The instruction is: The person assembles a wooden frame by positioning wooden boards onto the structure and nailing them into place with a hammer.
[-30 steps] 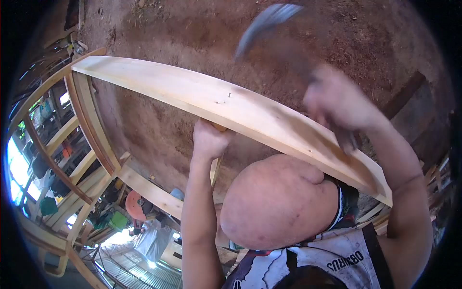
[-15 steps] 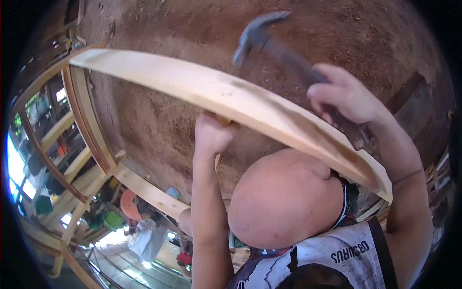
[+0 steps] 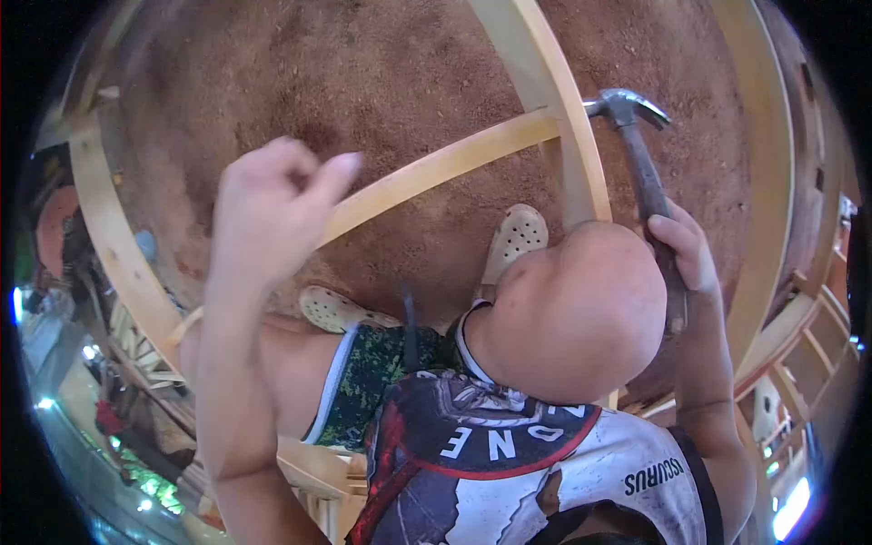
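My right hand is wrapped round the handle of a claw hammer. The hammer's striking face is against or just beside a pale wooden rail, level with where a crosspiece meets it from the other side. My left hand, slightly blurred, is raised over the crosspiece's near end. Its fingers are curled and the thumb sticks out; whatever lies inside them, if anything, is hidden. My bare knee rests close against the rail's lower end.
Another wooden board curves along the left, and a long one stands at the right. Reddish-brown dirt ground lies beneath. My feet wear perforated clogs. Further wooden frames stand at the far right.
The view has swung round. The hammer has come down from above the board's face to the rail's side. My left hand has left the board's underside and lifted away.
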The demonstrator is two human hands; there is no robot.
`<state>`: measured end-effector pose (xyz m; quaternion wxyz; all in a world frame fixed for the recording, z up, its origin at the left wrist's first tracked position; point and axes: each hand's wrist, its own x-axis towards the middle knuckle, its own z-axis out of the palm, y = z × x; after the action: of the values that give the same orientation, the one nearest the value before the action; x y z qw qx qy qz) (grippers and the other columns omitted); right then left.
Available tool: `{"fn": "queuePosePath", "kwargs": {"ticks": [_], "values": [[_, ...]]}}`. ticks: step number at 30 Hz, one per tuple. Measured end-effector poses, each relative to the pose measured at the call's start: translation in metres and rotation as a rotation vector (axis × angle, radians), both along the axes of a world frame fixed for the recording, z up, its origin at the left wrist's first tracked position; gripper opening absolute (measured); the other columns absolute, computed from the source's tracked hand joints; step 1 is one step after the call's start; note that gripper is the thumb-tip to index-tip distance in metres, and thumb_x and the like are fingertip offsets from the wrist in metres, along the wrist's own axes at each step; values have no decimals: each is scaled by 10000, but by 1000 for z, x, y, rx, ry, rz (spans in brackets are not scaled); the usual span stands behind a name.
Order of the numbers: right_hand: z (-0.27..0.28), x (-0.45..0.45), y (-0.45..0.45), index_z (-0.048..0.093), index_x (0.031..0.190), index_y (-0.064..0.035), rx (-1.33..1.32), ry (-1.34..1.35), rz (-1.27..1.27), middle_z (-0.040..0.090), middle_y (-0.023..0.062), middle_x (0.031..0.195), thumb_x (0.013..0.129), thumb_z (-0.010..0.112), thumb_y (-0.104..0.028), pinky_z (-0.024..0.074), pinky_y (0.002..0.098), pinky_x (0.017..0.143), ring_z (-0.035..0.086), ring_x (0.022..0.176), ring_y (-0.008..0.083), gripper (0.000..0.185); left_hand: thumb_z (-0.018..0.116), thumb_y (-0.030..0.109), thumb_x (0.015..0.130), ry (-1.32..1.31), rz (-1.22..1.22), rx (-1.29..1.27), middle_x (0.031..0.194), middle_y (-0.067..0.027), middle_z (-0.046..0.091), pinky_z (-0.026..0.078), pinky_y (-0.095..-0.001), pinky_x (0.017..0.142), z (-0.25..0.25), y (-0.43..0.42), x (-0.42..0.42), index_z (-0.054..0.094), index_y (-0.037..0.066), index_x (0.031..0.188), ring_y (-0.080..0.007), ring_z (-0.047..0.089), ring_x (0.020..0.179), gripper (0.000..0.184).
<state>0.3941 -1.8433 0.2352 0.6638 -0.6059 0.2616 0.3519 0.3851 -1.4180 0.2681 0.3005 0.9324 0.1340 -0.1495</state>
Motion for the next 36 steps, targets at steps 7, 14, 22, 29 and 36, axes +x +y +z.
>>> {"fn": "queuePosePath", "kwargs": {"ticks": [7, 14, 22, 29, 36], "values": [[68, 27, 35, 512, 1105, -44, -436, -285, 72, 562, 47, 741, 935, 637, -192, 445, 261, 461, 557, 524, 138, 258, 674, 98, 860, -96, 230, -50, 633, -13, 402, 340, -291, 581, 46, 58, -74, 502, 12, 705, -97, 407, 631, 247], [104, 81, 113, 522, 1167, -33, -426, -978, 127, 542, 41, 844, 982, 586, -175, 485, 355, 750, 572, 781, 160, 241, 563, -19, 807, -120, -54, -182, 847, -117, 591, 444, -419, 690, 36, 80, -107, 547, 18, 870, -286, 582, 784, 74], [87, 142, 199, 529, 1033, -68, 156, -722, 384, 421, -16, 757, 1037, 559, -130, 379, 289, 671, 406, 669, 116, 69, 601, 122, 809, -29, -157, -472, 919, -195, 674, 548, -480, 800, 66, 71, -129, 686, 4, 920, -393, 669, 914, 183], [72, 59, 335, 600, 1064, -10, -416, -790, 747, 606, 43, 904, 884, 728, -89, 504, 312, 709, 581, 781, 149, 234, 625, 64, 828, 239, -17, -591, 939, -235, 722, 592, -477, 797, 73, 59, -163, 750, 3, 912, -386, 725, 917, 163], [80, -35, 485, 688, 1032, -27, -426, -800, 1303, 594, -3, 834, 855, 791, -158, 467, 279, 673, 540, 749, 93, 243, 621, 54, 778, 233, 115, -780, 962, -256, 719, 563, -482, 860, 75, 63, -193, 733, 22, 988, -412, 711, 936, 240]]}}
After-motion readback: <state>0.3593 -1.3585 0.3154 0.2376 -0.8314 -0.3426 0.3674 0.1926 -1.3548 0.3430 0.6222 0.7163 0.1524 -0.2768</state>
